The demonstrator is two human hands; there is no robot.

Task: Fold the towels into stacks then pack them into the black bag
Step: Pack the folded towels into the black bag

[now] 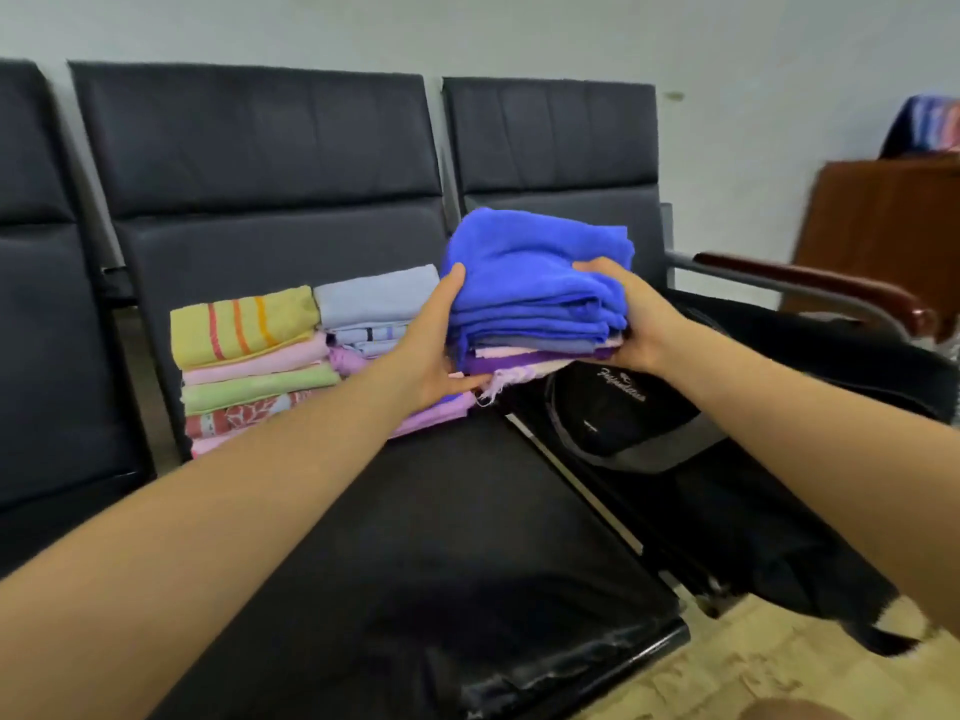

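Both forearms reach far: left hand (434, 350) and right hand (631, 314) clamp the blue-topped stack (535, 293) from both sides so layers don't slip, held over black bag (623, 413); other stacks (254, 366) wait left.

Waiting-room seats against a pale wall

A row of black padded seats (270, 148) stands along a grey-white wall (519, 28). At the right end is a dark red armrest (810, 283), beyond it a brown wooden cabinet (883, 226) with striped cloth (930, 122) on top.
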